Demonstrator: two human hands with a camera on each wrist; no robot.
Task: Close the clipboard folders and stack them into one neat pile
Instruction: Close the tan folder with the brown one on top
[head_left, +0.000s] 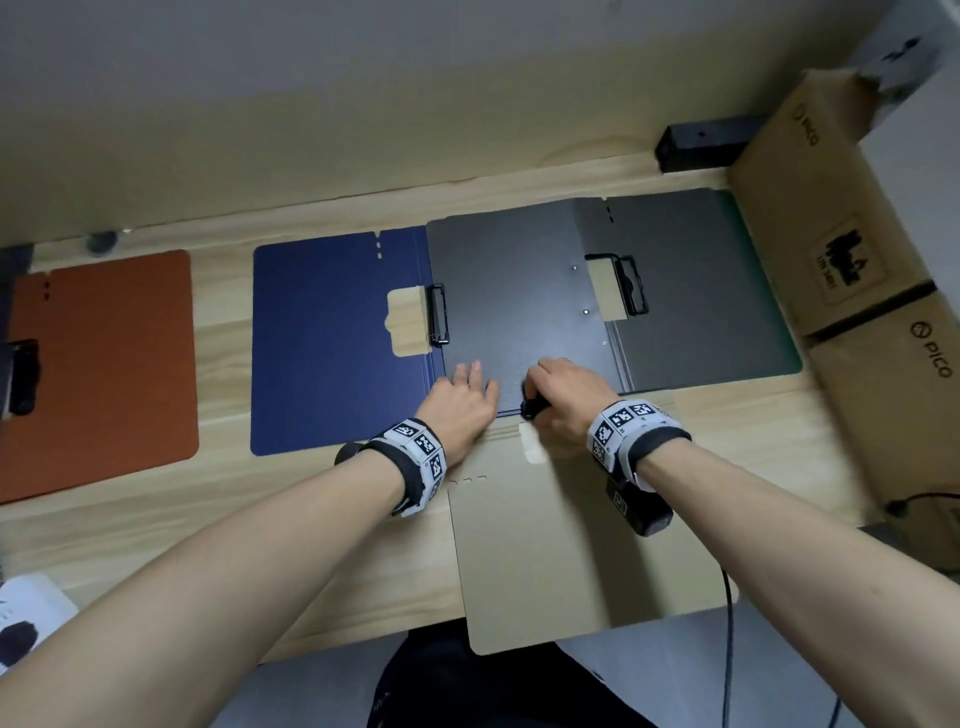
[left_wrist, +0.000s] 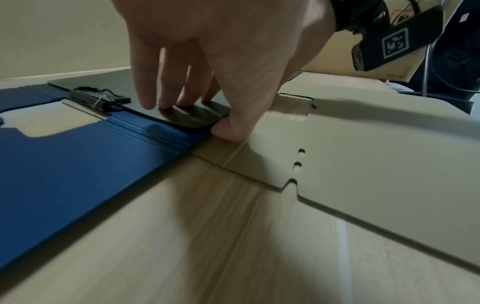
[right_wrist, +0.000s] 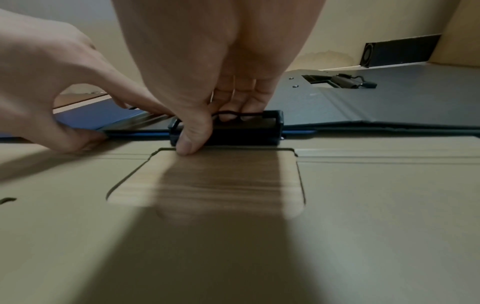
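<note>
Gripping the black clip (right_wrist: 233, 129) of the beige folder (head_left: 561, 561) at the desk's (head_left: 130, 525) near edge, the right hand (head_left: 563, 397) is working while the left hand (head_left: 462, 402) is pressing flat-fingered on the grey folder (head_left: 519, 291) (blue (head_left: 332, 343), orange (head_left: 104, 364) lying open, nothing stacked).

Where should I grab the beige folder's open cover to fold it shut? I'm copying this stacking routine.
Take the beige cover by its free edge nearest the person, coming from below the desk edge, where it overhangs. It lies flat, hinged at the far end by the black clip that the right hand grips, so the fingers get under it only there.
</note>
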